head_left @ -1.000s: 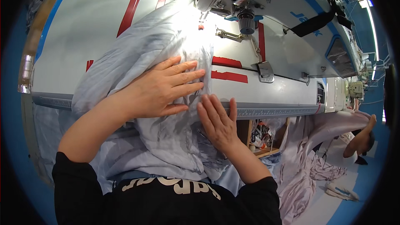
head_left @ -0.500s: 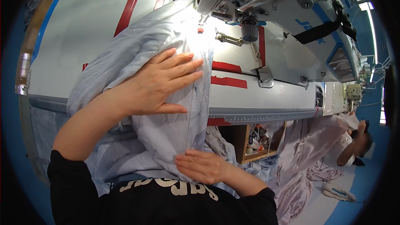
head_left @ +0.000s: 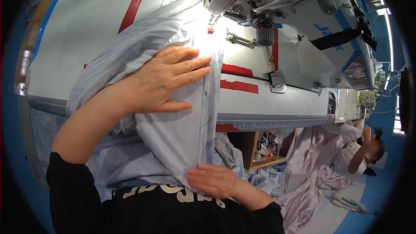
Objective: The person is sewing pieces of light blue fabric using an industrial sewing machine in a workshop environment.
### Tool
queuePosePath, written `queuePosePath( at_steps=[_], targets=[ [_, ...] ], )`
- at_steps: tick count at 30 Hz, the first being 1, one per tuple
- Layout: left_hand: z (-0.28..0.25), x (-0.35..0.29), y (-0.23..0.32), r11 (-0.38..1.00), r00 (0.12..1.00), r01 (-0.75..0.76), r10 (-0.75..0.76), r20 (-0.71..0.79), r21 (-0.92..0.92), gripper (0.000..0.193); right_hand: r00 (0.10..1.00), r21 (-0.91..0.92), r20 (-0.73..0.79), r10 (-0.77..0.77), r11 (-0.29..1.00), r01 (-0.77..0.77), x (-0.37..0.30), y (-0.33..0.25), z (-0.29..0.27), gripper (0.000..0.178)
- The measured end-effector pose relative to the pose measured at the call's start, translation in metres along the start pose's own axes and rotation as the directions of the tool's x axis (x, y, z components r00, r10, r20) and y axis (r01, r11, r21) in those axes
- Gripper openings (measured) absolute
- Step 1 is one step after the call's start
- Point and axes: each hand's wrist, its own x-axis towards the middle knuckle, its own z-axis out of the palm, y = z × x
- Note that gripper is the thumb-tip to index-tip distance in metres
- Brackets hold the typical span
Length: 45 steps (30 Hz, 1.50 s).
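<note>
while the white sewing table stretches across the view, a sewing machine stands over its upper right part, light glaring at the needle end. pale grey-blue cloth runs from that glare across the table, over the front edge and down to the person's lap; whether the needle meets it, i cannot tell. pinkish cloth hangs off to the right, with a co-worker in a white top just beyond. a grey ruler strip lines the table's front edge, above a wooden drawer. the left hand lies palm down on the cloth below the needle end, fingers straight and a little spread, gripping nothing. the right hand rests on the cloth by the lap, fingers together; whether they pinch it is hidden. red tape marks the tabletop left of the cloth.
</note>
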Motion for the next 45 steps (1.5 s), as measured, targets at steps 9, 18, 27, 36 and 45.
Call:
queuePosePath(
  at_steps=[9, 18, 27, 36, 45],
  targets=[
    [-0.002, 0.002, -0.002, 0.999, 1.000, 0.000, 0.000, -0.002, -0.052, 0.075, 0.997, 0.048, 0.029, 0.067, 0.996, -0.068, -0.003, 0.014, 0.014, 0.015],
    [-0.002, 0.008, -0.010, 0.994, 0.999, -0.035, 0.031, -0.042, -0.107, 0.071, 0.992, 0.093, 0.058, 0.108, 0.989, -0.113, 0.001, 0.022, 0.012, 0.019],
    [-0.003, 0.017, -0.022, 0.995, 0.997, -0.042, 0.036, -0.071, -0.086, 0.069, 0.994, 0.064, 0.062, 0.091, 0.993, -0.095, 0.007, 0.034, 0.005, 0.017],
    [-0.009, 0.027, -0.035, 0.998, 0.995, -0.055, 0.051, -0.080, -0.042, 0.068, 0.997, 0.006, 0.014, 0.074, 0.997, -0.074, 0.019, 0.044, -0.001, 0.015],
    [-0.008, 0.027, -0.044, 0.999, 0.996, -0.036, 0.036, -0.076, 0.011, 0.064, 0.997, 0.046, 0.046, 0.066, 0.997, -0.068, 0.025, 0.052, -0.002, 0.019]
  ],
)
